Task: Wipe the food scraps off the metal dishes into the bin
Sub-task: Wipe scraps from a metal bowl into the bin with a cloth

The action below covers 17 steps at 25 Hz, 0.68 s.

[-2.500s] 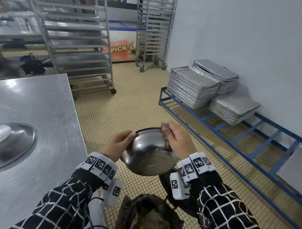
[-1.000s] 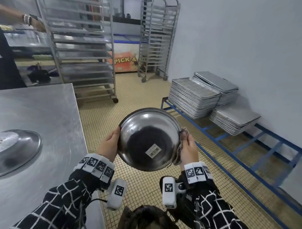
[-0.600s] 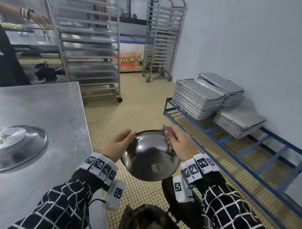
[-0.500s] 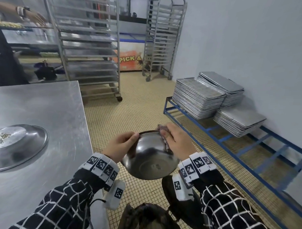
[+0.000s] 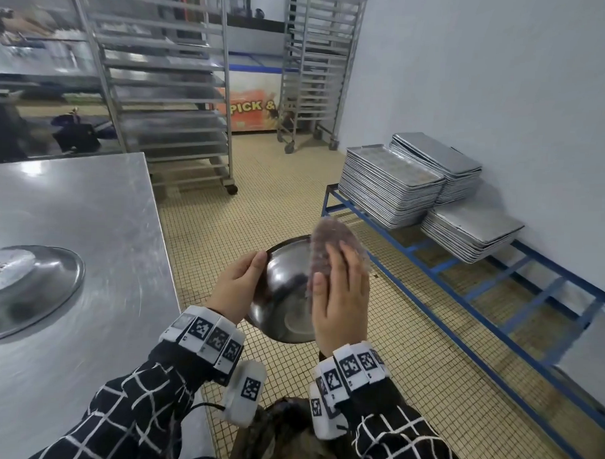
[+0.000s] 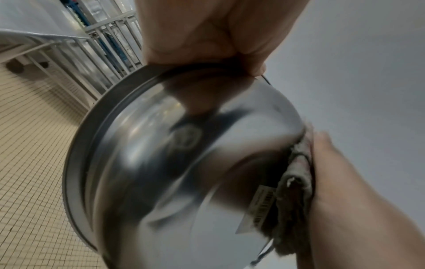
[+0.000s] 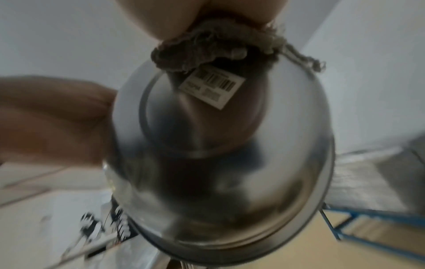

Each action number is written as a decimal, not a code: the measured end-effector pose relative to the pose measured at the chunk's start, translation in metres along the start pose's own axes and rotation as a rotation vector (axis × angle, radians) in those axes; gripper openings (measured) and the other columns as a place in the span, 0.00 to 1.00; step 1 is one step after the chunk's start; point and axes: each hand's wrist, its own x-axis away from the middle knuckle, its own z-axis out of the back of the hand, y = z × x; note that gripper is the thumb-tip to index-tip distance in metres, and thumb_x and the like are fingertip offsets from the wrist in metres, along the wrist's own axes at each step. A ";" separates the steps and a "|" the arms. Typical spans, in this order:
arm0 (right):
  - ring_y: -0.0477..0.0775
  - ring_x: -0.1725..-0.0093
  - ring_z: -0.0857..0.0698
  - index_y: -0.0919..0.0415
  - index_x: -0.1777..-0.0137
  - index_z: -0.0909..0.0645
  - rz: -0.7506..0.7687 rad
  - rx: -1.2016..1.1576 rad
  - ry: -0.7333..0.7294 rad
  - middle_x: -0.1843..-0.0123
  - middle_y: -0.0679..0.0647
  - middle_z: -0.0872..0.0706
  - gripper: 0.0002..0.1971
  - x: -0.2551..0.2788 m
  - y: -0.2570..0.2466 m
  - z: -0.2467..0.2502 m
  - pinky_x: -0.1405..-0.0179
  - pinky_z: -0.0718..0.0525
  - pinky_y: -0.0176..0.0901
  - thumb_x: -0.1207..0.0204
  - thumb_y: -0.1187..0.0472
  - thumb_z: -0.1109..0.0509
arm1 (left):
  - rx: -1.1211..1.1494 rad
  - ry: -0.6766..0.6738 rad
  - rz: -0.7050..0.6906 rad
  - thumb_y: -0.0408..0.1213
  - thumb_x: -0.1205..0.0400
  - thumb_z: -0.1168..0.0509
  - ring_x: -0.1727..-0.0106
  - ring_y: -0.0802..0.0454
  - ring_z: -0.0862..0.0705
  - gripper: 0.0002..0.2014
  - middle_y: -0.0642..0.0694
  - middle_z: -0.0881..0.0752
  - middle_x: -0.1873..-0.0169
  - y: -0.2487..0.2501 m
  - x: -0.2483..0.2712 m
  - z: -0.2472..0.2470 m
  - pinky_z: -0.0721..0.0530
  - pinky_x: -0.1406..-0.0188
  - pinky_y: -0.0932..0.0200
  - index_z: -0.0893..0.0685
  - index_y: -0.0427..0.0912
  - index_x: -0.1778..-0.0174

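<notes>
A metal bowl [image 5: 281,297] is held tilted above the dark bin [image 5: 287,438], with its underside towards me. My left hand [image 5: 239,289] grips its left rim, thumb on the outer wall. My right hand [image 5: 343,299] lies flat with straight fingers and presses a brownish cloth [image 5: 328,237] against the bowl's right outer side. The left wrist view shows the bowl [image 6: 184,163], the cloth [image 6: 296,172] and my right hand [image 6: 345,200] behind it. In the right wrist view the cloth [image 7: 207,49] sits bunched by a barcode sticker [image 7: 211,87] on the bowl's base [image 7: 230,145].
A steel table [image 5: 89,204] on the left carries a metal plate [image 5: 35,288] with food scraps on it. A blue floor rack [image 5: 463,296] with stacks of trays [image 5: 392,184] runs along the right wall. Wheeled tray racks [image 5: 162,87] stand further back.
My right hand has left the bowl's far rim and now lies flat with the cloth on the outer side. The bowl has tipped back down from its upright pose a second ago.
</notes>
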 end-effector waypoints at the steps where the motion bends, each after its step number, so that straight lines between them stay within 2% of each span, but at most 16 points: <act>1: 0.56 0.24 0.32 0.52 0.22 0.36 -0.165 -0.100 -0.014 0.23 0.54 0.33 0.25 0.001 0.006 0.000 0.30 0.25 0.60 0.15 0.44 0.53 | -0.008 -0.001 0.003 0.48 0.13 0.46 0.50 0.44 0.14 0.15 0.42 0.12 0.54 -0.001 0.000 0.000 0.17 0.49 0.54 0.15 0.47 0.53; 3: 0.55 0.26 0.30 0.49 0.19 0.39 -0.416 -0.264 -0.099 0.22 0.54 0.34 0.26 0.002 0.018 0.000 0.35 0.19 0.59 0.16 0.44 0.52 | -0.007 -0.002 0.016 0.48 0.13 0.46 0.50 0.43 0.14 0.17 0.40 0.12 0.54 -0.005 0.000 0.002 0.16 0.48 0.53 0.15 0.44 0.51; 4: 0.55 0.25 0.30 0.49 0.18 0.41 -0.429 -0.263 -0.147 0.21 0.54 0.35 0.27 0.003 0.022 0.001 0.34 0.20 0.58 0.17 0.44 0.51 | -0.017 -0.003 0.018 0.49 0.13 0.46 0.50 0.42 0.14 0.17 0.40 0.11 0.54 -0.007 -0.001 0.004 0.16 0.47 0.51 0.15 0.44 0.50; 6: 0.54 0.21 0.37 0.49 0.17 0.47 -0.290 -0.171 -0.199 0.17 0.52 0.43 0.31 0.007 0.018 0.003 0.28 0.27 0.54 0.18 0.42 0.50 | -0.076 0.007 -0.001 0.50 0.13 0.47 0.50 0.41 0.14 0.18 0.40 0.12 0.55 -0.011 -0.005 0.005 0.17 0.44 0.46 0.15 0.43 0.50; 8: 0.55 0.17 0.48 0.50 0.16 0.51 -0.125 -0.042 -0.249 0.15 0.49 0.52 0.35 0.009 0.005 0.000 0.24 0.40 0.52 0.20 0.38 0.52 | -0.154 0.006 -0.044 0.48 0.12 0.47 0.51 0.39 0.16 0.18 0.38 0.13 0.55 -0.009 -0.006 0.001 0.18 0.45 0.46 0.16 0.41 0.51; 10: 0.55 0.16 0.55 0.52 0.16 0.52 -0.046 0.081 -0.292 0.15 0.51 0.53 0.35 0.009 -0.007 -0.005 0.20 0.52 0.52 0.20 0.38 0.55 | -0.243 -0.015 -0.079 0.47 0.13 0.47 0.53 0.39 0.17 0.17 0.38 0.14 0.57 -0.008 -0.005 -0.004 0.18 0.47 0.43 0.18 0.41 0.53; 11: 0.54 0.16 0.55 0.52 0.16 0.52 -0.041 0.112 -0.274 0.14 0.52 0.51 0.34 0.008 -0.010 -0.008 0.19 0.54 0.52 0.19 0.39 0.56 | -0.269 -0.023 -0.087 0.48 0.13 0.47 0.54 0.39 0.17 0.17 0.39 0.14 0.58 -0.007 -0.004 -0.005 0.18 0.48 0.41 0.18 0.42 0.54; 14: 0.48 0.17 0.51 0.53 0.17 0.49 -0.154 0.006 -0.128 0.15 0.50 0.46 0.32 0.001 -0.007 -0.007 0.18 0.50 0.49 0.18 0.39 0.60 | -0.190 0.003 -0.041 0.50 0.13 0.46 0.52 0.48 0.17 0.13 0.47 0.13 0.56 -0.005 -0.002 -0.004 0.20 0.47 0.51 0.18 0.54 0.56; 15: 0.45 0.18 0.48 0.51 0.17 0.47 -0.217 -0.078 -0.082 0.16 0.49 0.44 0.30 0.000 -0.002 -0.006 0.19 0.44 0.47 0.17 0.40 0.60 | -0.137 0.009 -0.003 0.50 0.13 0.46 0.51 0.50 0.17 0.12 0.49 0.13 0.55 -0.004 -0.002 -0.002 0.21 0.47 0.54 0.18 0.57 0.56; 17: 0.43 0.23 0.36 0.45 0.20 0.39 -0.398 -0.305 -0.023 0.20 0.46 0.35 0.25 0.000 0.010 -0.003 0.29 0.31 0.39 0.14 0.43 0.57 | -0.043 0.037 0.050 0.51 0.14 0.47 0.51 0.49 0.16 0.14 0.47 0.13 0.56 -0.005 -0.002 0.004 0.21 0.50 0.55 0.18 0.55 0.56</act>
